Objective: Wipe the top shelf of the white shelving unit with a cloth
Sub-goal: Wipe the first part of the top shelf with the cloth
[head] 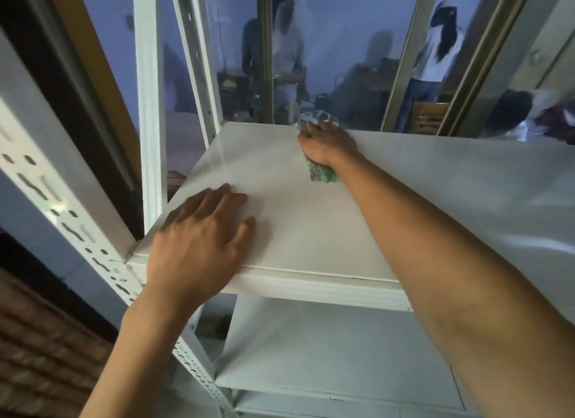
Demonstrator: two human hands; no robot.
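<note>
Gripping the green cloth [322, 171] beneath it, right hand [326, 143] presses the top shelf [435, 181].

Lighting is dim and cool, with a bluish cast. Daylight enters through the window glass [339, 53] behind the top shelf [280, 206], which shows a pale sheen and soft streaks of glare toward its right end. Reflected figures in the glass are smeared and unfocused. Wide-angle distortion bends the perforated upright [62, 206] left of the shelf. Motion blur softens the brick surface [40, 355] below that upright.
</note>
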